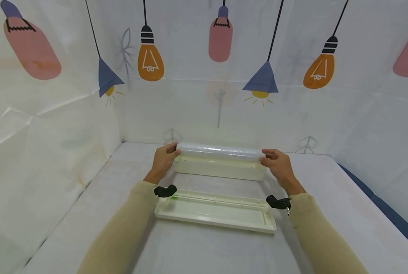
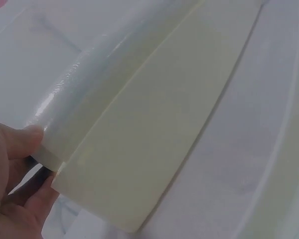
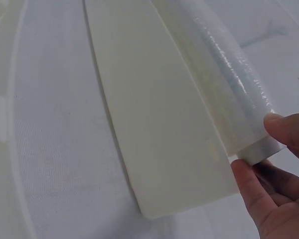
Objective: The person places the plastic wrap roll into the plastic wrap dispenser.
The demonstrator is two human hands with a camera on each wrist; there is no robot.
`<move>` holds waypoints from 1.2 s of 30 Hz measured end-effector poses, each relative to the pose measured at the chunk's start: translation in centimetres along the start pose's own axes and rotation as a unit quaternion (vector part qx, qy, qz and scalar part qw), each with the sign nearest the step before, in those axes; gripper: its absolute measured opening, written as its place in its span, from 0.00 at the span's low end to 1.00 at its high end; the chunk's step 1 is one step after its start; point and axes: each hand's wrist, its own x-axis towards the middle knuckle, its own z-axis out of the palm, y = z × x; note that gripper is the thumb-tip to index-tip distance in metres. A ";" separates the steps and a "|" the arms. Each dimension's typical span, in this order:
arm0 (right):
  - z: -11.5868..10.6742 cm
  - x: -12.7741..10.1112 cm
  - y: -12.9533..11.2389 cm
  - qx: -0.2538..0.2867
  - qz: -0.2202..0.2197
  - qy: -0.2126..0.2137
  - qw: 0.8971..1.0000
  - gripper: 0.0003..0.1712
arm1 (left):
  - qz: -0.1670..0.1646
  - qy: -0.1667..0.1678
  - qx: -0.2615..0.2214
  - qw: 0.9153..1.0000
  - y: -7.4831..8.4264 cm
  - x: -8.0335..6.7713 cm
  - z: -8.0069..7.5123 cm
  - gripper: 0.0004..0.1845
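Observation:
A roll of clear cling film [image 1: 220, 151] lies lengthwise in the top of a long cream plastic box [image 1: 221, 170] on the table. My left hand [image 1: 164, 159] pinches the roll's left end [image 2: 46, 149] between thumb and fingers. My right hand [image 1: 277, 163] pinches the right end [image 3: 259, 149] the same way. In both wrist views the roll [image 2: 89, 94] [image 3: 224, 74] sits along the box's upper edge, above its cream side wall [image 2: 154, 134] [image 3: 154, 114]. The box's flat lid [image 1: 215, 210] lies open side up nearer me, between my forearms.
The white table [image 1: 204, 247] is walled on three sides by white sheeting printed with lamps and bulbs [image 1: 150, 57]. A dark blue strip [image 1: 389, 217] shows along the right edge. Black wrist camera mounts [image 1: 165, 190] [image 1: 278, 202] sit over the lid's ends.

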 end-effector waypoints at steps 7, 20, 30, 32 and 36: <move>0.1 0.2 0.0 -0.040 0.002 -0.001 0.999 0.25 | 0.007 0.014 0.023 1.000 -0.2 0.2 0.1 0.18; -0.2 -0.2 -0.5 -0.111 -0.023 -0.030 0.993 0.26 | 0.074 -0.014 0.186 0.980 -0.1 -0.1 0.2 0.19; -0.5 -0.1 -0.6 -0.158 -0.044 -0.056 0.985 0.26 | 0.091 -0.018 0.219 0.971 -0.6 -0.4 -0.3 0.16; -0.4 -0.1 -0.4 -0.160 -0.047 -0.049 0.985 0.25 | 0.084 -0.021 0.214 0.973 -0.7 -0.4 -0.4 0.16; -0.3 -0.2 0.0 -0.155 -0.045 -0.044 0.986 0.24 | 0.085 -0.032 0.202 0.975 -0.9 -0.4 -0.5 0.17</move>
